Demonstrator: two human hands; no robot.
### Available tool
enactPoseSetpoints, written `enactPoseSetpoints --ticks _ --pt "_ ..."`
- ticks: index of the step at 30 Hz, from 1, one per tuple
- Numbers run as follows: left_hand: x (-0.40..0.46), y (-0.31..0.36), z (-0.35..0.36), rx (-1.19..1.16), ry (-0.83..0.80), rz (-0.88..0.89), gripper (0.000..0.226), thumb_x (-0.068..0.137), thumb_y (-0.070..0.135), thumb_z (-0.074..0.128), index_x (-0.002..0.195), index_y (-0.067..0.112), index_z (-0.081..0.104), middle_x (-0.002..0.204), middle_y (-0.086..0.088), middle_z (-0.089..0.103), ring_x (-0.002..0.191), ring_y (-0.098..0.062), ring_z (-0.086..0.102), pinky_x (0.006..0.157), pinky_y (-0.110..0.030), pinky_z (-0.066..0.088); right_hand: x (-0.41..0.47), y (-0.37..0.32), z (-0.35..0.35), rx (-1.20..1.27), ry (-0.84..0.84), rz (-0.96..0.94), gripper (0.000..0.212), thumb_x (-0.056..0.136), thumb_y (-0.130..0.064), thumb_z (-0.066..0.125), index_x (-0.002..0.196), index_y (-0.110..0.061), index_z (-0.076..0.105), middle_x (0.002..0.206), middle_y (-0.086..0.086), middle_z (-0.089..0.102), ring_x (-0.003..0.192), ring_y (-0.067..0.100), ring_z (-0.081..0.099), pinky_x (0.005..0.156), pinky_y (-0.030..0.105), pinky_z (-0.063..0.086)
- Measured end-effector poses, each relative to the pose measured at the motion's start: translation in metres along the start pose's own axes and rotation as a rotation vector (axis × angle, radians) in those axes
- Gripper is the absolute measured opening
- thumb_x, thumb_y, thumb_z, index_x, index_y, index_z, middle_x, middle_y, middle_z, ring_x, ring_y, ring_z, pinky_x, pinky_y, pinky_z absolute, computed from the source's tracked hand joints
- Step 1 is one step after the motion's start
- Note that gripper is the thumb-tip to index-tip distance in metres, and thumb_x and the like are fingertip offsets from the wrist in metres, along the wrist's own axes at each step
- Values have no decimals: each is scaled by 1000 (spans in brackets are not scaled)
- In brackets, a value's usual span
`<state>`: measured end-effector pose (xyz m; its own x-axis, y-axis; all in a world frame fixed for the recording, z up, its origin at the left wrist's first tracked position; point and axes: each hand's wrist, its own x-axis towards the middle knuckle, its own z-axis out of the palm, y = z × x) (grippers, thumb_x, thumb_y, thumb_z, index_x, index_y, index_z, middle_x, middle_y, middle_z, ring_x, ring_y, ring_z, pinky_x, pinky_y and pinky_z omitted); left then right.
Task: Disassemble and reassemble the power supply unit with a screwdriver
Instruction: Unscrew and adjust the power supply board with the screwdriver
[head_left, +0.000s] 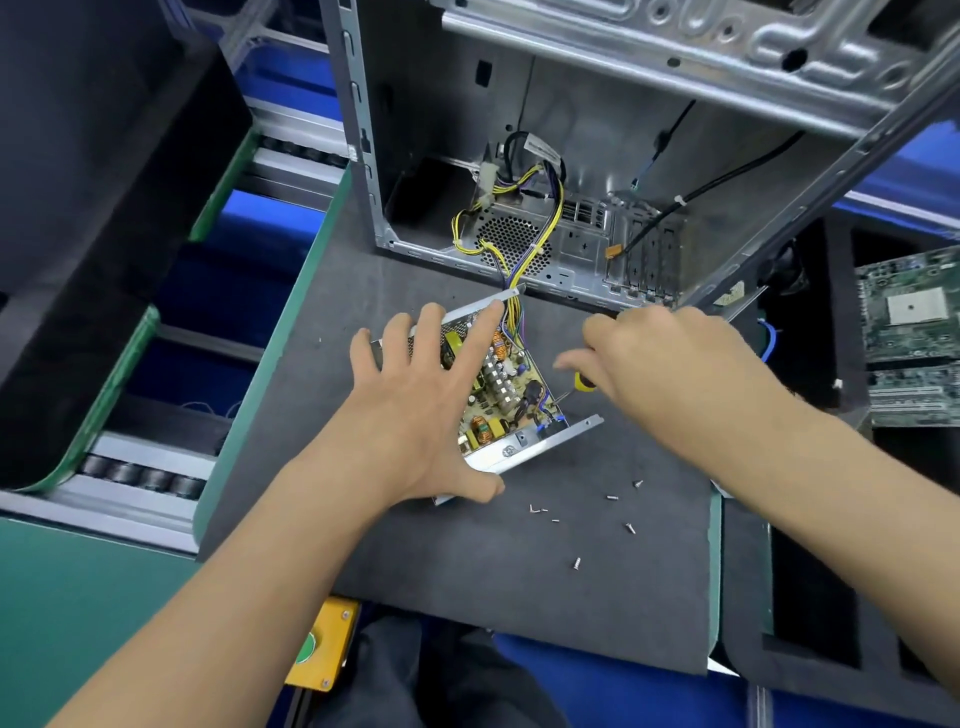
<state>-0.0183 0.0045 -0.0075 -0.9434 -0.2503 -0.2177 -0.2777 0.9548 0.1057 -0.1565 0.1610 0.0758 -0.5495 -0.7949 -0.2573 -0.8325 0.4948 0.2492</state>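
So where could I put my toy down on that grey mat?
The near mat, between the two arms and below the screws, is bare. So is the strip left of the left hand, up to the green edge. It is crowded around the power supply, the screwdriver and the case.
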Motion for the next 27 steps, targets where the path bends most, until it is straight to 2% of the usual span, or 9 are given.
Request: enactPoseSetpoints --ticks 2,5,7,9,12,16,18,22,27 --pt "1 0 0 2 9 7 152 38 92 53 145 31 -37 147 -13 10 133 -42 21 110 -63 22 -3 -1 0 109 -42 -19 47 93 -58 22 104 -20 48 98 4 57 90 34 61 60 32 35" --pt "0 0 0 1 10 9 152 39 92 54 146 31 -35 146 -13 11 132 -42 22 110 -63 22 0 2 2 108 -105 -109 18 100 -23 34 113 -19 45 111 2 43 95 24 54 56 24 33" --pt "0 0 0 2 12 9 152 39 92 55 145 31 -36 146 -14 10 132 -42 21 111 -63 21 1 0 1 12 -160 -102 45 91 -13 15 122 -20 47 102 2 43 90 27 56 62 31 43" --pt "0 0 -1 2 6 7 152 40 92 56 143 31 -38 147 -14 9 133 -42 20 111 -63 20 0 -2 -5 -56 -182 -54 39 98 -16 23 128 -27 46 82 0 34 67 27 48 56 32 38" --pt "1 1 -2 9 -5 5 153 40 92 56 142 31 -39 149 -13 8 135 -42 19 112 -63 20 -3 1 -2 230 -126 -13 20 99 -34 52 109 -19 44 96 1 35 78 29 54 69 38 45" --pt "1 1 -2 16 -4 3 152 41 93 56 143 30 -38 148 -15 8 134 -43 19 112 -62 20 1 0 1 303 -96 -66 16 92 -4 55 103 -16 56 103 2 38 70 22 48 65 35 42" --pt "1 1 -2 15 -3 6 152 41 92 55 144 30 -37 148 -15 8 134 -43 19 112 -62 20 4 -4 0 89 -47 -56 9 101 -21 50 104 -15 56 93 7 44 79 29 58 62 34 42" --pt "1 1 -2 11 -7 6 151 40 91 56 145 31 -35 147 -13 7 134 -43 19 112 -62 21 0 -8 -8 -54 6 17 40 102 -53 25 90 -21 44 69 5 46 84 36 66 49 29 28" --pt "2 0 0 25 0 6 151 40 93 53 146 30 -33 146 -14 8 133 -44 20 111 -61 21 -1 1 -5 365 -189 -37 14 95 -15 48 107 -22 46 110 0 40 80 27 59 71 40 49"
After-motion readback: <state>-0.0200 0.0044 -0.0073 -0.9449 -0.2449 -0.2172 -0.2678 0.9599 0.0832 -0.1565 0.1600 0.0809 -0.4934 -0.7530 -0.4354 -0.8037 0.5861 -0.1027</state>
